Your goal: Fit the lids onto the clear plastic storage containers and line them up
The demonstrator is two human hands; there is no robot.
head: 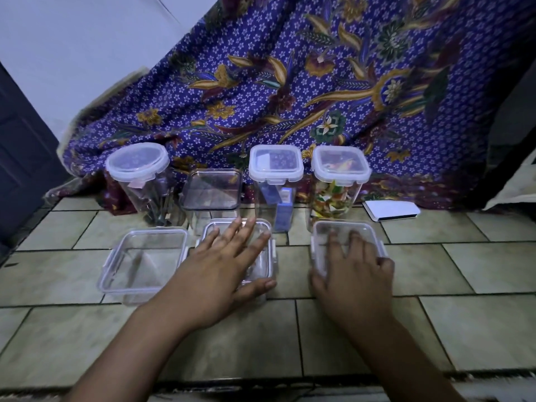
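Three low clear containers stand in a front row on the tiled floor. My left hand (229, 262) lies flat, fingers spread, on the lid of the middle container (262, 227). My right hand (352, 265) presses on the lid of the right container (342, 227), its thumb and little finger curling over the lid's edges. The left container (145, 262) has its lid on and is untouched. Behind them stand four taller containers: a round lidded one (137, 166), a dark-lidded one (213, 190), a square one (275, 163) holding a blue box, and one (340, 166) with colourful contents.
A purple patterned cloth (290, 82) hangs close behind the back row. A flat white object (391, 210) lies on the floor at the right. A dark door (23, 155) is at the left. Bare tiles (290, 343) stretch in front of the containers.
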